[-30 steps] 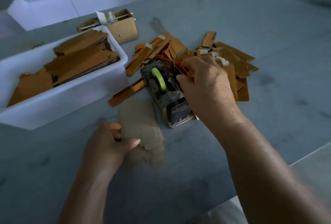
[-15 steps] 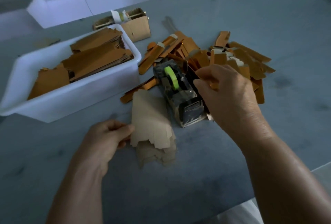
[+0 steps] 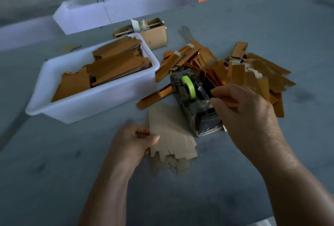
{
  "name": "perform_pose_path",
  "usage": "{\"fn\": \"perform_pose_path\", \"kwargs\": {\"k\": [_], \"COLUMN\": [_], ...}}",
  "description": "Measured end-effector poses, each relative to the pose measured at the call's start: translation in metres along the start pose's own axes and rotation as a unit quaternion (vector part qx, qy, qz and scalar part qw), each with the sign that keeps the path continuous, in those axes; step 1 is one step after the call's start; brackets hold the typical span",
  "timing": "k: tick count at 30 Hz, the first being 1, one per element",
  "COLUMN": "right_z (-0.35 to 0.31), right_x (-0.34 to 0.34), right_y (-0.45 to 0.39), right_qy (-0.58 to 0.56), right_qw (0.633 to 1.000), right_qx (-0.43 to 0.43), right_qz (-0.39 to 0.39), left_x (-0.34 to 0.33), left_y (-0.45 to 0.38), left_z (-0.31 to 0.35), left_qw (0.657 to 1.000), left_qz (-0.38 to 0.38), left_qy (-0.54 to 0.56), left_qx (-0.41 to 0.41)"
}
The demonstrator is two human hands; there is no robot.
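Observation:
My left hand [image 3: 133,142] grips the left edge of a stack of flat beige cardboard blanks [image 3: 171,135] lying on the grey table. Right of them stands a dark tape dispenser [image 3: 195,104] with a green roll of tape [image 3: 189,85]. My right hand [image 3: 247,115] hovers at the dispenser's right side, thumb and forefinger pinched together over its blade end; a small orange piece shows under the fingers. Whether tape is between the fingertips I cannot tell. Behind lies a heap of folded orange-gold cartons [image 3: 253,74].
A white plastic tub [image 3: 86,101] at the left holds stacked flat orange-gold cartons [image 3: 115,65]. Behind it sit a small brown cardboard box [image 3: 155,36] and a long white trough [image 3: 126,9]. The table's near right edge shows at bottom right.
My right hand drew back from the orange heap toward the dispenser's front. My left hand shifted the beige blanks slightly and keeps its hold. The camera view moved, so everything sits further right.

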State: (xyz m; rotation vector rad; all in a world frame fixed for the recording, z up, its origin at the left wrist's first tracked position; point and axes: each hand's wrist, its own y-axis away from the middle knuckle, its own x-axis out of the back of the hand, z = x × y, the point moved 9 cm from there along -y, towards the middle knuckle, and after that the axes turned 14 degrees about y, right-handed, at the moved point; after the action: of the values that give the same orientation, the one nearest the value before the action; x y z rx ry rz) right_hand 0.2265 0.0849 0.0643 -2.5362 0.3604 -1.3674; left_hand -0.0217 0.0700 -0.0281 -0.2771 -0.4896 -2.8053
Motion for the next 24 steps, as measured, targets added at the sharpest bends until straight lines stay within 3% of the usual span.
{"fn": "perform_pose_path", "kwargs": {"k": [8,15,19,24], "right_z": [-0.001,-0.019,-0.026,-0.016], "right_x": [0.002,0.005,-0.011,-0.043], "right_y": [0.004,0.011,0.018,0.031], "right_qy": [-0.004,-0.066,-0.195,-0.387], "right_qw": [1.0,0.998,0.975,0.886], "right_qx": [0.002,0.014,-0.007,-0.102], "right_qz": [0.021,0.015,-0.104,-0.236], "left_x": [0.024,0.005,-0.015,-0.032], "left_y": [0.016,0.045,0.054,0.057], "left_z": [0.015,0.041,0.047,0.05], "left_qw": [0.999,0.977,0.959,0.967], "left_qz": [-0.019,-0.112,-0.163,-0.164], "left_qy": [0.002,0.182,0.232,0.194], "left_qx": [-0.033,-0.014,-0.006,-0.033]}}
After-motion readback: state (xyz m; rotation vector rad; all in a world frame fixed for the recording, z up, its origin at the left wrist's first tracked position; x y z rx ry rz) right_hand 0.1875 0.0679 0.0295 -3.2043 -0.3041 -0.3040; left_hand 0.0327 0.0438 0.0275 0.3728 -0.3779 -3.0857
